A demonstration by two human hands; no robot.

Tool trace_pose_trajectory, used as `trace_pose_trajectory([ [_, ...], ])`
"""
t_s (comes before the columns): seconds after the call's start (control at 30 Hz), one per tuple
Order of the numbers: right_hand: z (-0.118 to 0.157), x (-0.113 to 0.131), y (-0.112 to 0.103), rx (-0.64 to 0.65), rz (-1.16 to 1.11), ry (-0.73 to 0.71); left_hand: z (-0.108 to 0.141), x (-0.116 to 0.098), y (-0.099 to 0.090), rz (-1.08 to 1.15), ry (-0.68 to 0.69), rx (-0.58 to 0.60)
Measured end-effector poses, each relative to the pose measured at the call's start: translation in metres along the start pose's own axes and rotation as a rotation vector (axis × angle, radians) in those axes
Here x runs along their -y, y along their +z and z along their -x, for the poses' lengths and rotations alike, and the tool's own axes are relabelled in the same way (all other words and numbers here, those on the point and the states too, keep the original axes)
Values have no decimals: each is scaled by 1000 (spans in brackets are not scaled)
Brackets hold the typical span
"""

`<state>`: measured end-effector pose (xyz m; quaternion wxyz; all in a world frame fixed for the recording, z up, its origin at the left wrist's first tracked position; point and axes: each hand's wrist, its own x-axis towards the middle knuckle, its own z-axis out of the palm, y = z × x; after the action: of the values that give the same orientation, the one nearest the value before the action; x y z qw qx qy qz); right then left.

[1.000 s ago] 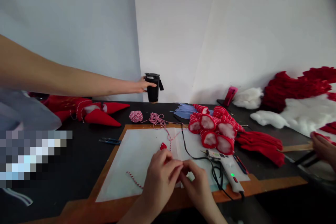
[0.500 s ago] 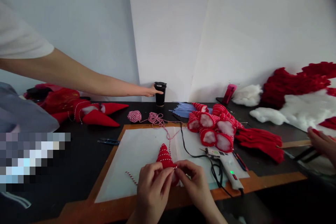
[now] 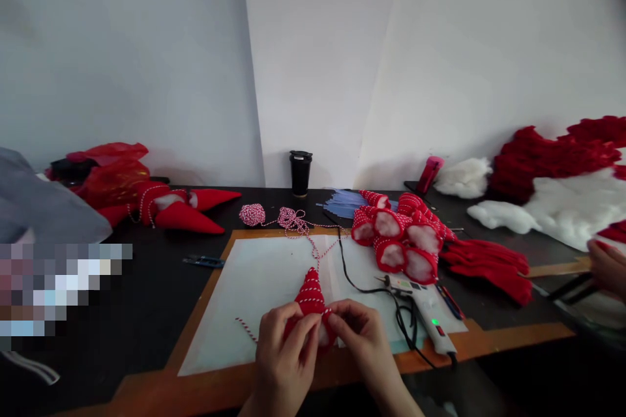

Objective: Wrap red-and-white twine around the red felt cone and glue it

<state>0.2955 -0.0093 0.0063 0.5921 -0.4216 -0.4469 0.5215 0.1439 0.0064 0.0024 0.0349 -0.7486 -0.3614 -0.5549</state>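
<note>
Over the white paper [image 3: 235, 293], my left hand [image 3: 288, 345] has its fingers closed around a small red stuffed cone [image 3: 312, 290] wound with red-and-white twisted cord. My right hand [image 3: 359, 335] pinches the cord at the cone's wide end, its fingertips close to those of my left. White stuffing shows at that end, partly hidden by my fingers. From near the cone's tip, twisted cord [image 3: 313, 246] leads back to a loose bundle [image 3: 292, 218] and a ball [image 3: 252, 214]. A loose cord end [image 3: 245, 330] shows left of my left hand.
Several stuffed red cones [image 3: 391, 225] lie behind right, with red fabric [image 3: 489, 267] beside them. A white corded tool with a thin metal tip [image 3: 423, 309] lies to my right. Snips [image 3: 203, 261] lie left; a black tumbler [image 3: 300, 173] stands behind. Another person's hand [image 3: 606, 267] is at far right.
The other person's arm that reached from the left to the black tumbler has gone from view; the tumbler stays in place. My hands still hold the cone and cord, with barely any movement.
</note>
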Motion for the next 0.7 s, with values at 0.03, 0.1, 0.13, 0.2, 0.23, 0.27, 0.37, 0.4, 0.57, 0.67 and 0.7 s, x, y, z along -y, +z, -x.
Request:
trace_pose_trajectory([
  [0.03,0,0,1,2,-9,7,1,0,0,-2,1,0],
  [0.1,1,0,2,8,-18,11,3,0,-2,4,1,5],
  [0.13,2,0,2,13,-23,12,4,0,-3,10,1,10],
  [0.2,3,0,3,15,-38,15,8,1,-4,33,-6,26],
  [0.23,3,-1,4,15,-49,17,10,1,-5,49,-16,38],
  [0.27,3,-2,4,19,-62,23,12,1,-5,67,-29,48],
  [0.37,3,-6,5,52,-112,35,19,1,-3,131,-90,61],
  [0.4,3,-7,5,64,-126,30,21,1,-2,155,-115,58],
  [0.57,5,-10,6,53,-130,-31,22,1,2,224,-190,72],
  [0.67,7,-10,7,44,-91,-49,21,0,2,203,-189,86],
  [0.7,8,-10,8,45,-77,-56,21,0,1,193,-186,89],
])
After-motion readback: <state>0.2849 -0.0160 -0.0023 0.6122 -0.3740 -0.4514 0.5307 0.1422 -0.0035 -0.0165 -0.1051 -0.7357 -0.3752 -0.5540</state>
